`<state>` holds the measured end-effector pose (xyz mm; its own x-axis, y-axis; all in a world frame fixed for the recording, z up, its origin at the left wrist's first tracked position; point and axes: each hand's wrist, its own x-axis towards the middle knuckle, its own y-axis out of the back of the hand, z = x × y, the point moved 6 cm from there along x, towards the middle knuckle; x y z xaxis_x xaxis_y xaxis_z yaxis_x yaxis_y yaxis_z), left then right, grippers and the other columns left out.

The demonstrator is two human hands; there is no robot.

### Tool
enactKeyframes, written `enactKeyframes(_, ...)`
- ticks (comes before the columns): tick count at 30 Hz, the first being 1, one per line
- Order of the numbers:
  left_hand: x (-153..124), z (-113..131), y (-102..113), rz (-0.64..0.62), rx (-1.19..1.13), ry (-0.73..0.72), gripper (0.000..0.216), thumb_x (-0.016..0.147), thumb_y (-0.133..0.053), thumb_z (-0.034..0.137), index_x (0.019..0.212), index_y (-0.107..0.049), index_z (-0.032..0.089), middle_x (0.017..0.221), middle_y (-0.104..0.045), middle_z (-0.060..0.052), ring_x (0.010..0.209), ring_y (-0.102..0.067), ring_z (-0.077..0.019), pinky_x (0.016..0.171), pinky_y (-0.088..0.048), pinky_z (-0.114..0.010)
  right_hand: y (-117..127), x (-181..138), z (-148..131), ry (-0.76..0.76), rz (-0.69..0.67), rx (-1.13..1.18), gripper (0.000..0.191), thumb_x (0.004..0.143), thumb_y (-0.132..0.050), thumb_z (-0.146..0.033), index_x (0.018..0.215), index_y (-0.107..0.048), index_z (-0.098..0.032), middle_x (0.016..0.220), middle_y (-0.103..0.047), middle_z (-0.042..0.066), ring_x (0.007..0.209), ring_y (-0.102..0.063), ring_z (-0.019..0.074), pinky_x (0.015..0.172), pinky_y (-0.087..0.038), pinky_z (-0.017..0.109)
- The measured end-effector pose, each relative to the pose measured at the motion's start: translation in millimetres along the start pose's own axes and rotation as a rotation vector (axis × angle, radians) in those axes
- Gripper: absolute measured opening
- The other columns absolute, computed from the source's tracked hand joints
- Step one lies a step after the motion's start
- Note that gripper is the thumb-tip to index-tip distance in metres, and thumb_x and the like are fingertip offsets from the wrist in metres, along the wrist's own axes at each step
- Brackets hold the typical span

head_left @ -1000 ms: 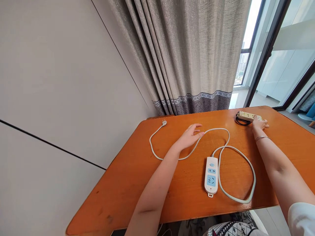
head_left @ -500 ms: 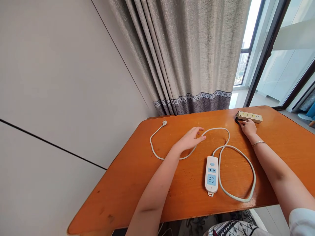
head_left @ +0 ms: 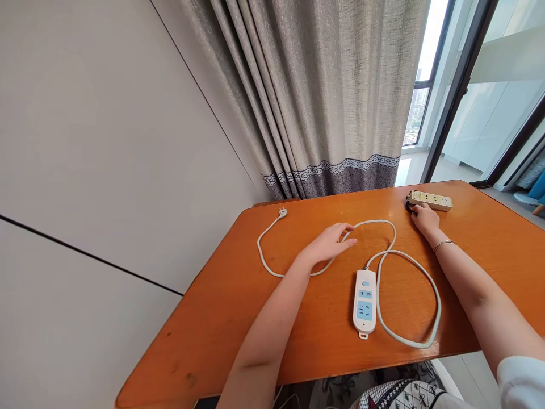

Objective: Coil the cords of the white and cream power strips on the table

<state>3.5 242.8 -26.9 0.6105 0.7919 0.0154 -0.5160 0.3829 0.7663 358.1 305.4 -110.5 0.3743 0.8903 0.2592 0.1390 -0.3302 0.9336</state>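
Observation:
A white power strip [head_left: 365,302] with blue socket panels lies near the front of the wooden table [head_left: 221,318]. Its white cord [head_left: 438,309] loops to the right, crosses itself and runs left to a plug [head_left: 283,213] by the back edge. My left hand [head_left: 331,243] hovers over or rests at the cord, fingers apart, holding nothing. At the back right lies a cream power strip [head_left: 431,200] with a black cord [head_left: 410,207]. My right hand [head_left: 426,218] is closed at that black cord, beside the strip's left end.
A grey curtain [head_left: 340,102] hangs behind the table. On the left stands a pale panelled wall [head_left: 106,142]. A dark-framed glass door [head_left: 457,96] is at the back right. Below the front edge show patterned clothing and a thin white cable.
My right hand stays at the black cord, its fingers slightly shifted. The left hand's fingers bend down a little toward the white cord. The view has tilted slightly.

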Motion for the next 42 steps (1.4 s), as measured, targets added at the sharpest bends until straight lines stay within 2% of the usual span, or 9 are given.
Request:
enactKeyframes(6, 0, 2, 0, -0.004, 0.062, -0.019, 0.042, 0.090, -0.057, 0.043, 0.124, -0.059, 0.019, 0.134, -0.062, -0.012, 0.120, -0.059, -0.0272, 0.105, -0.046, -0.042, 2, -1, -4, 0.023, -0.005, -0.037, 0.035, 0.093, -0.049, -0.028, 0.118, -0.073, -0.022, 0.121, -0.063, 0.011, 0.097, -0.067, 0.0238, 0.075, -0.049, 0.030)
enactKeyframes(13, 2, 2, -1, 0.008, 0.062, -0.031, 0.042, 0.090, -0.058, 0.042, 0.125, -0.059, 0.018, 0.136, -0.061, -0.012, 0.124, -0.058, -0.0277, 0.108, -0.044, -0.043, 2, -6, 7, -0.007, 0.030, 0.021, 0.042, 0.096, -0.048, -0.043, 0.122, -0.073, -0.021, 0.120, -0.063, 0.013, 0.097, -0.066, 0.0261, 0.077, -0.051, 0.033)
enactKeyframes(20, -1, 4, 0, 0.006, -0.025, -0.019, 0.047, 0.089, -0.058, 0.042, 0.130, -0.053, 0.018, 0.141, -0.057, -0.014, 0.123, -0.059, -0.0279, 0.106, -0.047, -0.044, 3, -3, 12, -0.025, 0.087, 0.104, 0.042, 0.098, -0.045, -0.040, 0.117, -0.076, -0.019, 0.115, -0.067, 0.013, 0.097, -0.065, 0.0257, 0.081, -0.050, 0.033)
enactKeyframes(23, -2, 5, 0, -0.002, -0.036, -0.013, 0.049, 0.090, -0.058, 0.043, 0.131, -0.052, 0.018, 0.141, -0.056, -0.014, 0.124, -0.058, -0.0284, 0.107, -0.046, -0.045, 4, 0, 17, -0.058, 0.105, 0.121, 0.044, 0.099, -0.039, -0.034, 0.124, -0.072, -0.017, 0.115, -0.069, 0.015, 0.099, -0.066, 0.0265, 0.082, -0.050, 0.034)
enactKeyframes(27, -2, 5, -1, -0.007, -0.003, -0.023, 0.049, 0.090, -0.057, 0.044, 0.132, -0.052, 0.019, 0.143, -0.055, -0.014, 0.129, -0.055, -0.0290, 0.110, -0.043, -0.045, 2, 2, 22, -0.074, 0.083, 0.119, 0.039, 0.094, -0.050, -0.040, 0.117, -0.075, -0.020, 0.112, -0.072, 0.012, 0.096, -0.067, 0.0271, 0.076, -0.050, 0.034)
enactKeyframes(30, -1, 4, -3, -0.008, 0.016, -0.034, 0.049, 0.090, -0.057, 0.044, 0.132, -0.052, 0.019, 0.143, -0.056, -0.014, 0.130, -0.054, -0.0291, 0.111, -0.042, -0.045, 1, 1, 18, -0.052, 0.069, 0.083, 0.037, 0.088, -0.059, -0.043, 0.113, -0.076, -0.023, 0.115, -0.069, 0.011, 0.096, -0.067, 0.0261, 0.073, -0.050, 0.032)
enactKeyframes(35, 0, 2, -9, -0.046, -0.035, -0.028, 0.050, 0.090, -0.058, 0.042, 0.134, -0.050, 0.019, 0.145, -0.052, -0.015, 0.123, -0.060, -0.0267, 0.107, -0.046, -0.042, 1, -3, 4, -0.004, 0.067, -0.011, 0.035, 0.092, -0.051, -0.029, 0.119, -0.071, -0.020, 0.124, -0.064, 0.013, 0.098, -0.066, 0.0246, 0.073, -0.049, 0.032)
enactKeyframes(42, -1, 6, -10, -0.072, -0.028, -0.023, 0.048, 0.090, -0.057, 0.041, 0.132, -0.051, 0.018, 0.144, -0.053, -0.016, 0.120, -0.063, -0.0272, 0.105, -0.048, -0.043, 7, -6, -4, 0.043, 0.059, -0.095, 0.035, 0.093, -0.050, -0.030, 0.116, -0.071, -0.015, 0.116, -0.067, 0.016, 0.100, -0.065, 0.0272, 0.074, -0.048, 0.032)
